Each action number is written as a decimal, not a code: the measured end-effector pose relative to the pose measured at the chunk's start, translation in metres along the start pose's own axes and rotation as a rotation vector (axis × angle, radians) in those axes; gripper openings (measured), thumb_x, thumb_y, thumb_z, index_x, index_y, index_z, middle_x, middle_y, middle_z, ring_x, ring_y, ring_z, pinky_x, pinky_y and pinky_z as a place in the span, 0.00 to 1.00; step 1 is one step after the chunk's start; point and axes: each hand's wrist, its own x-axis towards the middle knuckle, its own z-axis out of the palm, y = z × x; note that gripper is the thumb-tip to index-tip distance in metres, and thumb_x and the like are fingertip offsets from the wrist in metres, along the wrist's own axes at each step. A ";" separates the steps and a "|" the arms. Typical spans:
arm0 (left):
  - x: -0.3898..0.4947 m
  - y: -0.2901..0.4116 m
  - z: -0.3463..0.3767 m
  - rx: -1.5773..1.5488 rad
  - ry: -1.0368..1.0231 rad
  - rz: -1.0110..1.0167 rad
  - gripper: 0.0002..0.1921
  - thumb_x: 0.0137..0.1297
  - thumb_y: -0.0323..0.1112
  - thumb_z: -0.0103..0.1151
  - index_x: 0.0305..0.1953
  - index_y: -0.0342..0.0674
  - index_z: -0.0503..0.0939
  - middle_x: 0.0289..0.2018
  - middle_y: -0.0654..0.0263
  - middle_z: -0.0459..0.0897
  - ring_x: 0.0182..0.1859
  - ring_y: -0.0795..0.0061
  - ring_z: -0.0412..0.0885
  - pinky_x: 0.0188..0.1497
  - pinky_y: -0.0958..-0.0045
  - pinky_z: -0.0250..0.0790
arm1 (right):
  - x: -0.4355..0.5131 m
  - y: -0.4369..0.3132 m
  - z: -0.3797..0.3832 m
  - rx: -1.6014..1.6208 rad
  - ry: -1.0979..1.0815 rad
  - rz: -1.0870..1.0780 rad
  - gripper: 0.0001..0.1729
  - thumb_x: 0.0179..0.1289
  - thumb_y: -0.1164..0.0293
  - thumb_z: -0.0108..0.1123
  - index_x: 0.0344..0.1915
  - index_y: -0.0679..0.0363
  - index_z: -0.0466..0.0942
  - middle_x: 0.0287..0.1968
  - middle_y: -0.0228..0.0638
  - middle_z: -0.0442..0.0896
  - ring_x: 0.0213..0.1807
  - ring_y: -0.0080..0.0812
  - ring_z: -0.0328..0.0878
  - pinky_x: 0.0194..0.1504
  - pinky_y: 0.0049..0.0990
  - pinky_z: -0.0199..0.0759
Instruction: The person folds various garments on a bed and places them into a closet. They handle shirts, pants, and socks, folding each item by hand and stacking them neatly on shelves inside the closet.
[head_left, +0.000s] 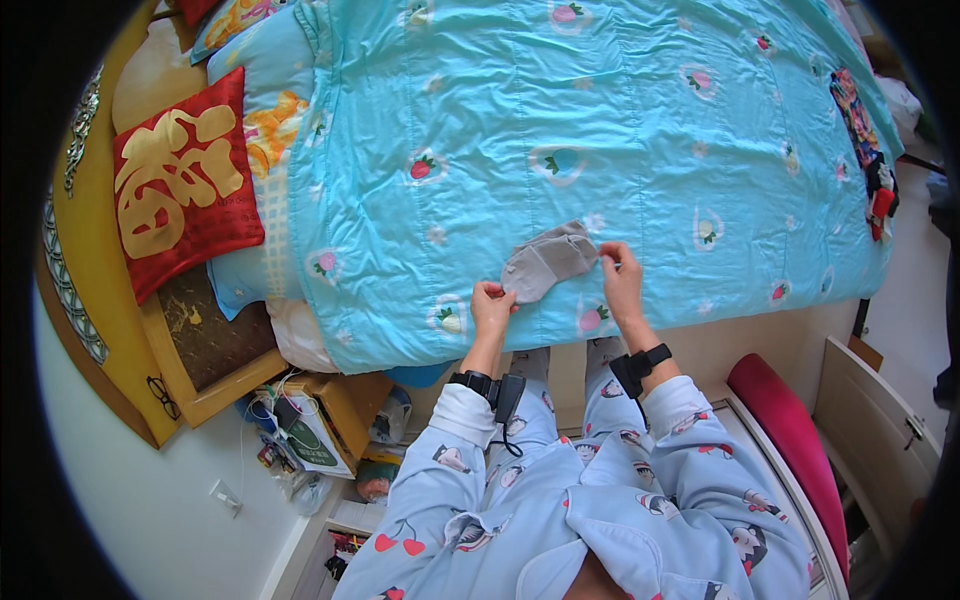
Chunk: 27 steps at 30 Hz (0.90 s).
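A pair of grey socks (547, 262), one laid over the other, rests on a light blue quilt (480, 187) with a strawberry print. My left hand (493, 307) pinches the lower left edge of the socks at the toe end. At the cuff end, the fingertips of my right hand (622, 277) are drawn together right beside the fabric; whether they grip it is hard to see. Both wrists wear black straps with small devices.
A red cushion (187, 184) and pillows lie by the yellow headboard (109, 247). Dark clothing items (879, 199) sit at the bed's right edge. Below left stands a cluttered bedside cabinet (337, 420); a rolled pink mat (795, 450) leans at the right near an open cabinet door (877, 427).
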 end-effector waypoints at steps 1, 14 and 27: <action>-0.002 0.000 0.001 -0.039 0.002 0.014 0.17 0.54 0.21 0.63 0.43 0.32 0.67 0.35 0.60 0.75 0.33 0.73 0.77 0.28 0.74 0.77 | -0.003 -0.002 0.001 0.049 -0.081 0.004 0.09 0.60 0.79 0.52 0.39 0.65 0.78 0.34 0.38 0.83 0.34 0.31 0.79 0.37 0.27 0.72; -0.057 0.044 0.059 -0.254 -0.206 0.303 0.17 0.58 0.20 0.56 0.50 0.32 0.71 0.38 0.62 0.78 0.38 0.80 0.77 0.42 0.77 0.74 | -0.014 -0.008 0.011 0.380 -0.439 0.158 0.16 0.63 0.71 0.60 0.50 0.64 0.76 0.39 0.31 0.82 0.42 0.20 0.75 0.42 0.22 0.69; 0.013 -0.004 0.015 0.098 0.071 0.137 0.13 0.56 0.25 0.64 0.41 0.32 0.74 0.35 0.63 0.81 0.32 0.78 0.77 0.35 0.75 0.71 | 0.011 0.014 0.018 0.374 -0.274 0.344 0.07 0.57 0.73 0.60 0.32 0.66 0.76 0.22 0.25 0.74 0.24 0.18 0.66 0.27 0.21 0.61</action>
